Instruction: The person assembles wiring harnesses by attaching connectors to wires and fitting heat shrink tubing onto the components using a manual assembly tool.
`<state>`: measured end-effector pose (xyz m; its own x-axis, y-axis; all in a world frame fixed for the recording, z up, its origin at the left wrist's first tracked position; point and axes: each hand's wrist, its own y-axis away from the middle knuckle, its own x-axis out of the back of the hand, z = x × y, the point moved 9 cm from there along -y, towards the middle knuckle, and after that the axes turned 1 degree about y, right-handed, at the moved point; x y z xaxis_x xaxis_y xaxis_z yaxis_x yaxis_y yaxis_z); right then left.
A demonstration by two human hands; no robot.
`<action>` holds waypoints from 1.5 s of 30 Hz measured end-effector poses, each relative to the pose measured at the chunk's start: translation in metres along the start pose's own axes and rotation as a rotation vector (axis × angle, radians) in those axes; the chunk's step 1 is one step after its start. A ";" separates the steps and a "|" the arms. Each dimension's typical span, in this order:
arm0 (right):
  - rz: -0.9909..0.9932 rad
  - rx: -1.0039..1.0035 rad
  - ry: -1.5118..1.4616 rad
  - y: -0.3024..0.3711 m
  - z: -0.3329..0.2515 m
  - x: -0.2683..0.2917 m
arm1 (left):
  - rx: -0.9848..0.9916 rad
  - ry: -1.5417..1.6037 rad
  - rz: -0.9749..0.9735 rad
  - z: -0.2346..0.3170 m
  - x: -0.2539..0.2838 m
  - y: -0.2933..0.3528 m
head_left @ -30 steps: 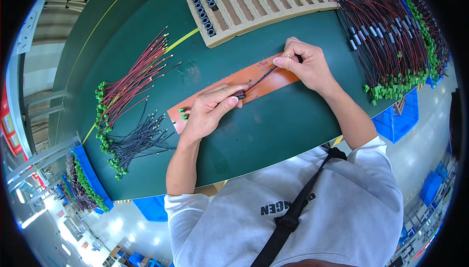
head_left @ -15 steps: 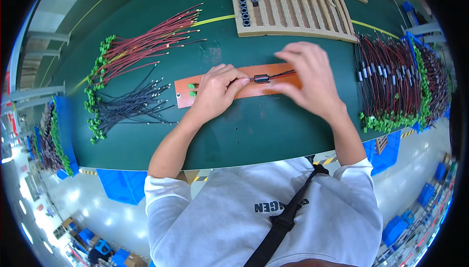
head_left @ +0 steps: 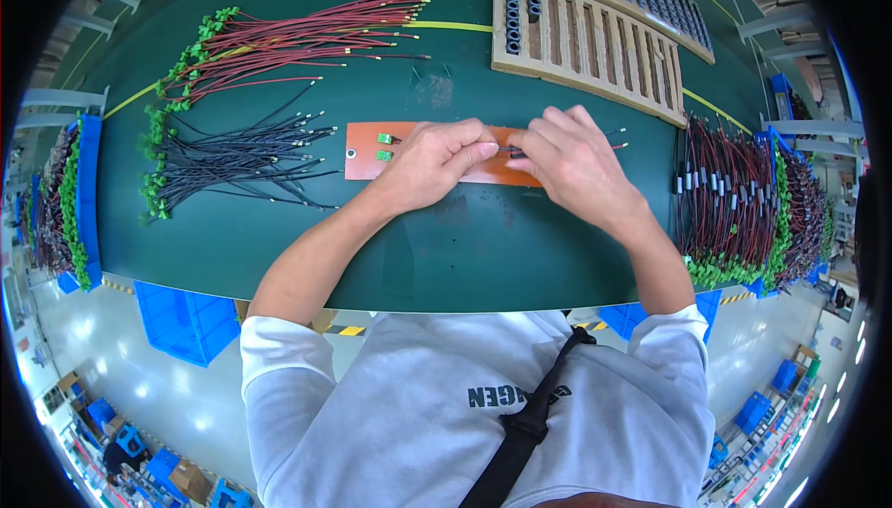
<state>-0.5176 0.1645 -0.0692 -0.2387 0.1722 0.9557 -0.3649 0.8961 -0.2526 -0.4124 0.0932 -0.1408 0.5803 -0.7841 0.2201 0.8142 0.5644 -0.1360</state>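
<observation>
Green table (head_left: 418, 280) bearing slotted board (head_left: 582, 48), red-wire bundle (head_left: 307, 39), black-wire bundle (head_left: 242, 157); left hand (head_left: 441, 164) pinching dark wires (head_left: 508, 150) over orange plate (head_left: 365, 168), right hand (head_left: 578, 162) pinching same wires just beside; both hiding plate's middle.

Bright, cool, fairly even light covers the green bench (head_left: 418, 271), leaving only soft shadows. White glare spots dot the glossy floor (head_left: 214, 396). Fisheye distortion bows straight edges; black corners frame the view, whose rim looks smeared.
</observation>
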 end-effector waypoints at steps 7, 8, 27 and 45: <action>0.002 -0.050 -0.040 0.005 0.013 -0.005 | 0.051 -0.070 -0.019 -0.003 -0.003 -0.007; -0.046 -0.074 -0.048 0.012 0.015 -0.007 | -0.002 -0.143 -0.049 0.002 -0.007 -0.008; 0.595 -0.605 -1.541 0.090 -0.009 0.003 | -0.438 -0.394 -0.030 0.095 -0.069 0.037; 0.136 -1.084 0.651 0.336 0.215 0.161 | -0.575 -0.475 -0.336 0.062 -0.114 0.058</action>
<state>-0.8715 0.4053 -0.0329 0.3801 0.1815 0.9070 0.6214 0.6762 -0.3957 -0.4325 0.2314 -0.1141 0.3397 -0.6220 0.7055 0.8999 -0.0033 -0.4362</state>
